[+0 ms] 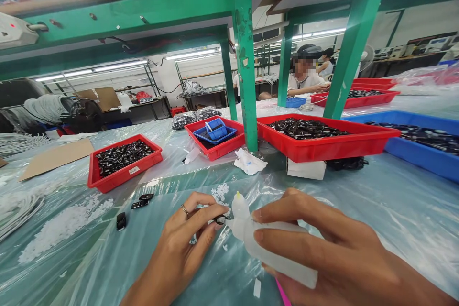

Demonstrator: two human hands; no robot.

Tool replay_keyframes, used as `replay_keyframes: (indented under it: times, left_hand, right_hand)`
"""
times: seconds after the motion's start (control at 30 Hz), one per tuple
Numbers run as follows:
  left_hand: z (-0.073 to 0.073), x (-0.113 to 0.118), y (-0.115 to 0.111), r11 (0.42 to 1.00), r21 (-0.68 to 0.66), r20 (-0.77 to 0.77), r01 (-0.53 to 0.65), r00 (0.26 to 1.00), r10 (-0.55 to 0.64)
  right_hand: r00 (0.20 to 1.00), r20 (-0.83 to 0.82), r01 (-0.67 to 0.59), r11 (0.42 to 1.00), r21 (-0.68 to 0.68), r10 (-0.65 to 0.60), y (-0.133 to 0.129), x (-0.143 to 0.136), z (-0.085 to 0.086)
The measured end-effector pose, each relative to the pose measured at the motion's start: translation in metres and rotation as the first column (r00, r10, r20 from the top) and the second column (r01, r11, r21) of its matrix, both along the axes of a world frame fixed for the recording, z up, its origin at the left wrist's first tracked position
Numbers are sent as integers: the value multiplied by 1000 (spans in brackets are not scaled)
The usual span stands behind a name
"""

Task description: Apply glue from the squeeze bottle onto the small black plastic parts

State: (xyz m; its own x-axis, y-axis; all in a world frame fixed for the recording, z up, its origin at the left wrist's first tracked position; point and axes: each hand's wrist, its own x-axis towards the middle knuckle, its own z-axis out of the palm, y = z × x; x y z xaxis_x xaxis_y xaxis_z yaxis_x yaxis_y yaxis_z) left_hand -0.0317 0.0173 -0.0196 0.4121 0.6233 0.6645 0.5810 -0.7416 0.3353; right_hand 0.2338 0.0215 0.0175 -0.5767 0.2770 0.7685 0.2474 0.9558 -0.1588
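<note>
My left hand pinches a small black part between thumb and fingertips; a ring sits on one finger. My right hand is wrapped round a translucent white squeeze bottle, which it holds tilted with the nozzle pointing left. The nozzle tip meets the black part or comes very close to it. A rounded cap with a yellow tip sticks up by the bottle's neck. Under my right hand a pink strip shows in part. Several loose black parts lie left of my left hand.
Red trays of black parts stand at the left and right, beside a blue tray. Another red tray holds small blue containers. A green post rises ahead. White bits are strewn about. A co-worker sits beyond.
</note>
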Motion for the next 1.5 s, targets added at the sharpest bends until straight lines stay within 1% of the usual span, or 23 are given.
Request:
replay_keyframes:
  times: [0.13,0.37,0.53,0.83,1.03,1.1,1.27,1.4,1.5]
  left_hand:
    - [0,-1,-1,1000,6,-7,-1,1000,1]
    - [-3,-1,0,999,-26,10,25,1000,-25]
    - [-3,-1,-1,999,-17,11,29,1000,-28]
    - [1,0,1,1000,4,8,15,1000,-15]
    - [1,0,0,999,41,-17,-19,1000,20]
    - [1,-1,0,999,40,-23,-22,999,23]
    - [0,-2,0,999,41,-30,-27,999,28]
    - [-2,-3,0,999,28,-3,-20,1000,20]
    - [-2,-3,-1,1000,19,2,-23,1000,23]
  right_hand:
    - [1000,25,8,1000,-4,-8,0,1,0]
    - [998,47,47,996,80,-51,-2,4,-6]
    - [996,70,47,995,92,-54,-2,6,-9]
    - [995,69,67,991,119,-76,-2,8,-6]
    - [986,69,133,965,227,-152,-5,6,-7]
    - [985,60,141,959,245,-160,-5,6,-7]
    - [989,53,124,974,188,-136,-6,4,-7]
    - [994,54,91,986,138,-100,-7,4,-8]
    - [994,54,84,987,134,-92,-7,5,-11]
